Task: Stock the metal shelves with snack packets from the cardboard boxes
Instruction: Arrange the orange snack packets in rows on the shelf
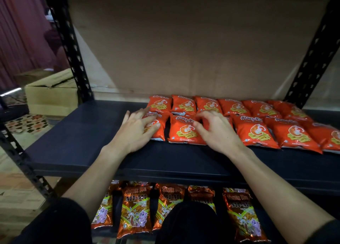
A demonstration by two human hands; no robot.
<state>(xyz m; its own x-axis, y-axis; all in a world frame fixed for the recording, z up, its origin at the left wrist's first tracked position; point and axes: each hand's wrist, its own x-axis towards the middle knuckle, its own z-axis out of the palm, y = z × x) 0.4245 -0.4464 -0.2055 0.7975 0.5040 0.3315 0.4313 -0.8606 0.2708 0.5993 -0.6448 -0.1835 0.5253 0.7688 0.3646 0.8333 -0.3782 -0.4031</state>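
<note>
Our right hand (pixel 219 131) covers most of one orange packet in the front row. Right of it, the last packet (pixel 334 138) is cut off by the frame edge.

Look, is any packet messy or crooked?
Nothing is spilled or torn. The orange packets lie flat in two fairly neat rows on the shelf, slightly overlapping. Its left half is bare. The left hand rests on the end packet.

A flat brown board wall (pixel 193 46) fills the upper centre of the frame. At upper left hangs a dark maroon pleated curtain (pixel 20 31). Lower left shows a patterned tile floor (pixel 27 124) with orange and dark shapes, dimly lit; a thin bright light strip (pixel 11 92) glints at the left edge.
</note>
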